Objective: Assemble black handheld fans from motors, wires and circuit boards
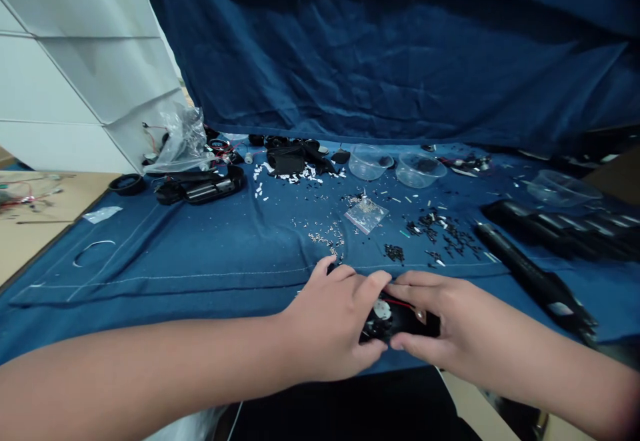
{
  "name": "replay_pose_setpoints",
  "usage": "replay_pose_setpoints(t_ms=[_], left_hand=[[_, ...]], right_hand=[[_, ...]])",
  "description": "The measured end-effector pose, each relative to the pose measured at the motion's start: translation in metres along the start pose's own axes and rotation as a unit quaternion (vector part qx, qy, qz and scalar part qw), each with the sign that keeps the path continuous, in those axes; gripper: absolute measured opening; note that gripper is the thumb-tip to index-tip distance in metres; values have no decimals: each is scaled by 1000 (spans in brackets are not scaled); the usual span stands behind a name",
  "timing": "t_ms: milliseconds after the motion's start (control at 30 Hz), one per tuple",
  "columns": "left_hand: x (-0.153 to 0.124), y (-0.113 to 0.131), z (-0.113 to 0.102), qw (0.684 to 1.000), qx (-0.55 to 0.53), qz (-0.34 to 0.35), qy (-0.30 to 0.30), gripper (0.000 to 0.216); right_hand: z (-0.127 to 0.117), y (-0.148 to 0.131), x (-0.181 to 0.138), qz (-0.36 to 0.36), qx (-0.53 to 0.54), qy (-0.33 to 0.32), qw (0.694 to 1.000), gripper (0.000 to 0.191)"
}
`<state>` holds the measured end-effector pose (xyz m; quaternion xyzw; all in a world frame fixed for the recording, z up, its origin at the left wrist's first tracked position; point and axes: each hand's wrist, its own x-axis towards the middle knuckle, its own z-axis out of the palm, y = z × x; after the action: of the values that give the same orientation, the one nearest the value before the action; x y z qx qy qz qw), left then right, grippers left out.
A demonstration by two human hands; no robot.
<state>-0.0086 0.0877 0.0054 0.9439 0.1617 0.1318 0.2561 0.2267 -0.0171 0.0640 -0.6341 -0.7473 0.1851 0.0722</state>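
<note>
Both hands are closed around one black casing, pinching it from either end. The left hand (333, 321) arches over its left part, fingers on the far side and thumb at the near edge. The right hand (445, 304) takes the other end, fingers laid along the far edge and thumb beneath the near one, so the fingertips of the two hands almost meet.

Work on the black casing (407, 326) looks partway along. Its upward side is open, and a white round part (383, 309) and a red wire (400, 302) already sit inside. No cover lies over them in the stretch that shows, so closing and fastening it seem to be left; what the left hand hides could change that judgement. Plenty of loose small silvery pieces (327, 236) and small black pieces (445, 231), probably screws, are scattered on the worktop (190, 248) beyond the fingers, with a small plastic bag (367, 214) lying between the two groups.

As for its place, the casing sits between the palms at the near edge of the worktop, its middle showing in the gap between the hands and both ends partly covered. Whether it rests on the blue cloth or is held just above it, I cannot tell. A long black part (535, 278) lies apart, to the right of the right hand.
</note>
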Motion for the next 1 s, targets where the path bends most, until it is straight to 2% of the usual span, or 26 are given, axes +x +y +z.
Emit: replay_pose_setpoints(t_ms=[200,333,767,833,1000], left_hand=[[-2,-4,-9,1000,20,18,-3,82],[1,-3,-16,1000,23,10,1,79],[19,-5,-19,1000,-9,7,-23,55],[19,-5,-18,1000,-7,1,-22,57],[18,-7,-14,1000,-3,-10,-21,65]], right_hand=[[-14,-11,6,8,-11,-31,999,52],[-18,-12,9,19,-9,-50,999,63],[-16,-13,7,-4,-26,-28,999,59],[-11,-11,3,-16,-24,-8,1000,60],[6,-6,-6,-51,0,95,994,57]])
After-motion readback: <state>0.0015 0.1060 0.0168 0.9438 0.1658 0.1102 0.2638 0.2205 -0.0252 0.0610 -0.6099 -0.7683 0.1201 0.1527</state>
